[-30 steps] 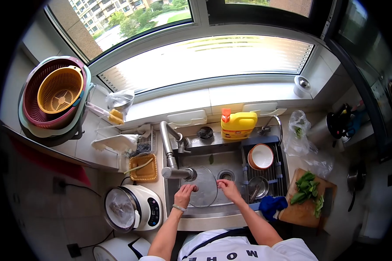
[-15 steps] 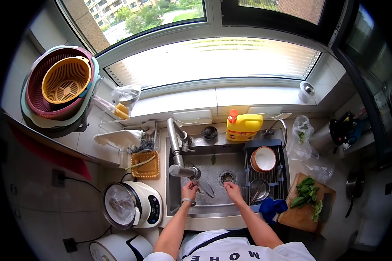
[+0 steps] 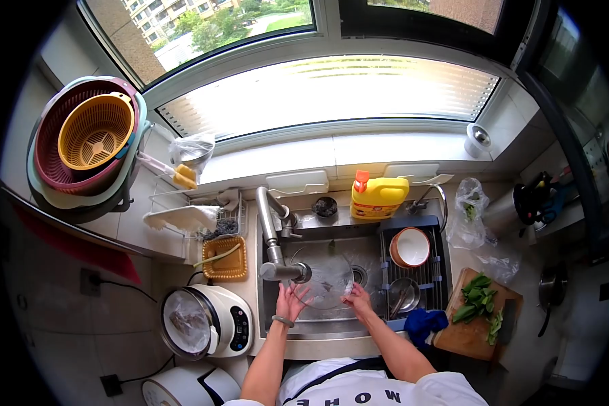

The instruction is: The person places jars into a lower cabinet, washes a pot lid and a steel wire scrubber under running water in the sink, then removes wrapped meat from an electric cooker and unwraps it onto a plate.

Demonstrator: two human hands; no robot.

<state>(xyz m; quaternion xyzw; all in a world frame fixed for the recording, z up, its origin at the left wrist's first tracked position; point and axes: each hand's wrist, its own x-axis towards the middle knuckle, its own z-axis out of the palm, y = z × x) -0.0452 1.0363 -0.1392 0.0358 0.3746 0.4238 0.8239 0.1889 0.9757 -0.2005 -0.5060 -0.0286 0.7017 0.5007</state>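
Note:
A clear, round, see-through dish [image 3: 326, 279] is tilted up inside the steel sink [image 3: 304, 327], just right of the faucet head [image 3: 298, 272]. Whether it is a plate or a shallow bowl I cannot tell. My right hand [image 3: 358, 300] pinches its lower right rim between thumb and fingers. At the dish's lower left edge is my left hand [image 3: 292, 302], palm turned up and fingers spread, perhaps touching the rim. Behind the dish, the drain [image 3: 359, 275] is partly covered, and a green leaf [image 3: 331, 247] shows near the sink's back.
Right of my hands, a drying rack [image 3: 423, 277] holds an orange-and-white bowl [image 3: 411, 247] and a small metal pan [image 3: 404, 296]. A blue cloth [image 3: 424, 327] lies by a cutting board [image 3: 463, 340] with leafy greens [image 3: 477, 300]. Behind the sink stands a yellow jug [image 3: 379, 198].
The clear dish has turned from nearly edge-on to showing its round face. My left hand has opened out and turned palm up; my right hand has shifted slightly left onto the rim.

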